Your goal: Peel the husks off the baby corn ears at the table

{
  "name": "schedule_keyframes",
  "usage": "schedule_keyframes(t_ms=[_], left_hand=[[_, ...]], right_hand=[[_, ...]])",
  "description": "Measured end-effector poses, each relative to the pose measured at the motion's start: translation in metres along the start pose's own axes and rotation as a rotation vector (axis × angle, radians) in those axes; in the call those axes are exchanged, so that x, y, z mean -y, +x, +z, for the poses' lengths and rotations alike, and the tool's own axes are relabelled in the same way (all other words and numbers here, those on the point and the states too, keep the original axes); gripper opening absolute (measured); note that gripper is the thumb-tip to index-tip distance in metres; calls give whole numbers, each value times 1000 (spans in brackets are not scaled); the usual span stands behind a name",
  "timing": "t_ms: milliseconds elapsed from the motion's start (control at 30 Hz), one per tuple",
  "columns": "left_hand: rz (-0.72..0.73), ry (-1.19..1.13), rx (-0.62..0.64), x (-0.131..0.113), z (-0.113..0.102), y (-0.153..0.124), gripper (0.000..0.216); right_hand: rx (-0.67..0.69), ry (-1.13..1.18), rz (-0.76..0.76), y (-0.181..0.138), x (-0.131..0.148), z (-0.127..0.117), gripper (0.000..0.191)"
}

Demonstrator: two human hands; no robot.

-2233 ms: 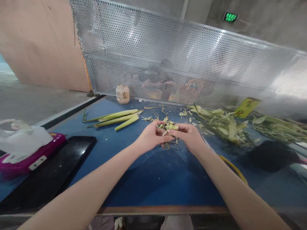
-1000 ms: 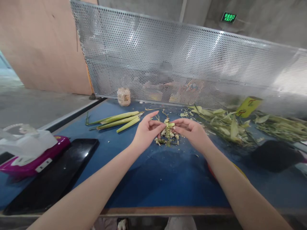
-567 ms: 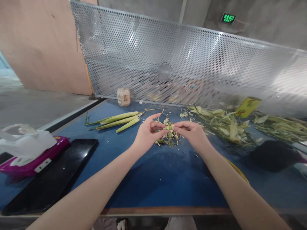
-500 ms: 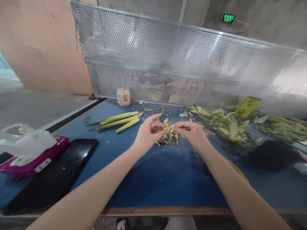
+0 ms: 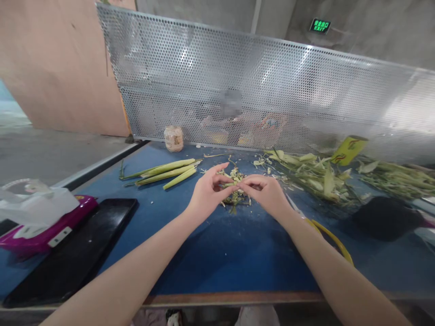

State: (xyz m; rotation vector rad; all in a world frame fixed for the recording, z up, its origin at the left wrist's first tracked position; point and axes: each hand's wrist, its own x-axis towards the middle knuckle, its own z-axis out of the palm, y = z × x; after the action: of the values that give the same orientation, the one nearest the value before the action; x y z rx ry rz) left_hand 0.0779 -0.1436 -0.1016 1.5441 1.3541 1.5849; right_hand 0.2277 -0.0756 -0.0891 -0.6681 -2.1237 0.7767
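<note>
At the far left a white bag [image 5: 44,206] rests on a purple box [image 5: 34,245], with a black tray [image 5: 78,249] lying flat just to its right, near the table's front edge. Behind them stands a pinkish board [image 5: 64,72]. Next, a few green stalks [image 5: 166,174] lie side by side on the blue table [image 5: 220,271], their right ends near the left hand. Beyond them a jar [image 5: 173,139] stands upright by the foot of a mesh screen [image 5: 204,72], through which a person is dimly seen.

In the middle, the left hand [image 5: 206,190] has its index finger stretched out, while its thumb and bent fingers come nearly together over a small heap of scraps [image 5: 238,198]. The right hand [image 5: 267,192] meets it from the other side, thumb and fingertips drawn close in a pinch. The two sets of fingertips all but touch, and I cannot tell whether either grips a piece. The scraps lie on the table beneath and around the fingertips, partly hidden.

Right of this, scissors [image 5: 335,240] with yellow handles lie partly hidden by the right forearm. Farther back is a pile of husks [image 5: 312,174], with a yellow card [image 5: 349,150] tilted at its edge. A blurred black thing [image 5: 387,217] lies nearer, and more leaves [image 5: 397,179] spread behind it.
</note>
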Motion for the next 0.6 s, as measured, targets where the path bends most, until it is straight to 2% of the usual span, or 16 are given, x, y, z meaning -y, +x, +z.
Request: schedule_keyframes(t_ms=[233, 400, 600], left_hand=[[12, -143, -20, -5, 1, 1, 69], [65, -149, -47, -6, 0, -1, 71], [43, -101, -63, -10, 0, -1, 65]], right_hand=[[4, 203, 226, 2, 6, -2, 18], [61, 266, 245, 3, 5, -3, 17], [117, 294, 239, 2, 2, 0, 22]])
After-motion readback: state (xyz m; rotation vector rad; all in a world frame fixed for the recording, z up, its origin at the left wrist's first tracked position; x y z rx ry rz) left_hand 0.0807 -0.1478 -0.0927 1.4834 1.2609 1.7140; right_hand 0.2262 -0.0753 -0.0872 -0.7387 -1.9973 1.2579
